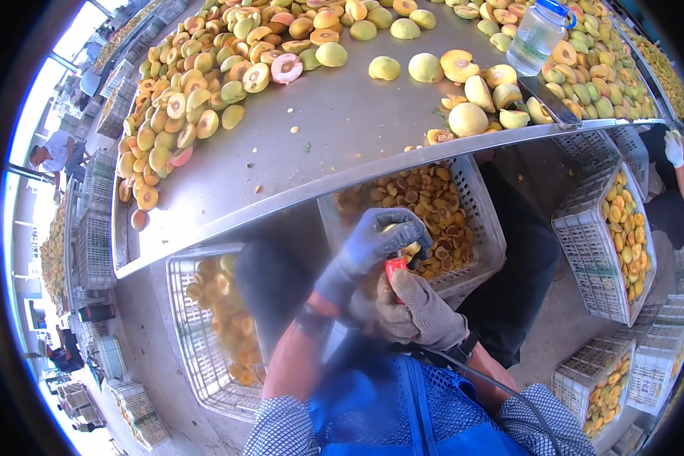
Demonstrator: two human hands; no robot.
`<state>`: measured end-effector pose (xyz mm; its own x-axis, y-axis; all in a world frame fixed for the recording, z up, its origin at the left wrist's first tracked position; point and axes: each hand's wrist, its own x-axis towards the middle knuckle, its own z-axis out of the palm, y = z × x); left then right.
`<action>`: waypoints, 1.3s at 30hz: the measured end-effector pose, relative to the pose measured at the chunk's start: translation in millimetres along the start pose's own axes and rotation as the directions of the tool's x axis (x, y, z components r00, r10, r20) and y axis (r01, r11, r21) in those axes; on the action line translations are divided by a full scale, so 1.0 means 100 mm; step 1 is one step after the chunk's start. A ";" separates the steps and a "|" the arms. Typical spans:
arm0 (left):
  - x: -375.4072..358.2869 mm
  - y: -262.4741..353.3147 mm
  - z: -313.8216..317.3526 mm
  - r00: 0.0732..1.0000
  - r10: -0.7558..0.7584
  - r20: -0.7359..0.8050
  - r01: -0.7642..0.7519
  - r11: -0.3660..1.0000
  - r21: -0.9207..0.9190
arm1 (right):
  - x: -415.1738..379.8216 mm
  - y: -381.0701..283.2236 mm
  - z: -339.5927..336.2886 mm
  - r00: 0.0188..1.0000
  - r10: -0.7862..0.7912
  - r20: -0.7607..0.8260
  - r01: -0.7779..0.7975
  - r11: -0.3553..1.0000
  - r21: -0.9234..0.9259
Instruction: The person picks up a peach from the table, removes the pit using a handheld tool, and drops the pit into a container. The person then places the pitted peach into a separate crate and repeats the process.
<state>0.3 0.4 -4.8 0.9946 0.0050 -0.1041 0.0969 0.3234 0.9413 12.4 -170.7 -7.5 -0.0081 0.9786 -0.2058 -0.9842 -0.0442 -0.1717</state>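
My left hand (376, 245), in a dark grey-blue glove, is closed around a peach half (411, 249), mostly hidden by the fingers. My right hand (425, 310), in a pale work glove, grips a tool with a red handle (394, 267). The tool's working end meets the fruit and cannot be made out. Both hands are close together above my lap, below the table's near edge. Beneath and beyond them stands a plastic crate (488, 220) of hollowed and cut peach pieces (425, 199).
A metal table (311, 137) carries heaps of peach halves (197, 99). A water bottle (538, 39) and a dark-bladed knife (549, 102) lie at its right. Crates (194, 334) flank my legs, with more at right (585, 228). Other people (53, 156) sit farther off.
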 end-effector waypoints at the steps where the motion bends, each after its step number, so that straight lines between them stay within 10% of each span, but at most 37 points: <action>1: 0.01 -0.05 0.03 0.998 0.058 -0.009 -0.059 0.995 -0.076 | 0.01 0.03 0.06 0.992 -0.035 -0.119 0.012 0.983 -0.186; 6: 0.01 -0.07 0.11 0.990 0.138 -0.014 -0.138 0.965 -0.222 | 0.02 0.06 0.06 0.989 -0.079 -0.122 0.048 0.970 -0.238; 8: 0.01 -0.09 0.14 0.985 0.146 -0.089 -0.164 0.954 -0.250 | 0.09 0.06 0.10 0.873 -0.426 -0.239 0.082 0.610 -0.788; 10: 0.00 -0.04 0.18 0.978 0.148 -0.150 -0.185 0.943 -0.276 | 0.10 0.02 0.28 0.838 -0.489 -0.242 0.108 0.584 -0.805; 13: -0.05 0.10 0.21 0.805 0.080 -0.587 -0.155 0.985 -0.078 | 0.09 -0.01 0.18 0.830 -0.512 -0.220 0.157 0.594 -0.789; 18: -0.87 0.81 -0.25 0.457 0.412 -0.788 0.285 0.772 0.569 | -0.08 -0.20 0.01 0.919 -0.350 -0.180 0.188 0.792 -0.581; 20: -1.23 1.21 -0.38 0.593 0.515 -0.619 0.584 0.254 0.771 | 0.05 -0.23 -0.29 0.744 -0.293 -0.601 -0.004 0.897 -0.442; 22: -1.62 1.21 -0.82 0.706 0.481 -0.520 0.622 -0.069 0.780 | 0.03 -0.24 -0.37 0.767 -0.371 -0.524 0.022 0.831 -0.555; 28: -0.32 1.46 -0.68 0.745 0.501 -0.441 0.378 0.228 0.897 | 0.17 -0.14 -0.73 0.771 -0.479 -0.420 -0.038 0.624 -0.780; 34: 1.59 1.26 -1.04 0.910 0.404 -0.089 0.085 0.027 0.996 | 0.05 0.01 -1.19 0.702 -0.516 -0.492 -0.199 0.521 -0.830; 39: 2.04 1.08 -1.19 0.944 0.257 -0.209 0.205 0.042 0.978 | 0.07 0.02 -1.30 0.686 -0.571 -0.451 -0.167 0.481 -0.861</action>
<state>209.2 148.5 37.1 0.9553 0.2855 0.0763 0.2457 -0.9107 0.3322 33.0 -190.4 -134.4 0.6359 0.6060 -0.4779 -0.3190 -0.3575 -0.8777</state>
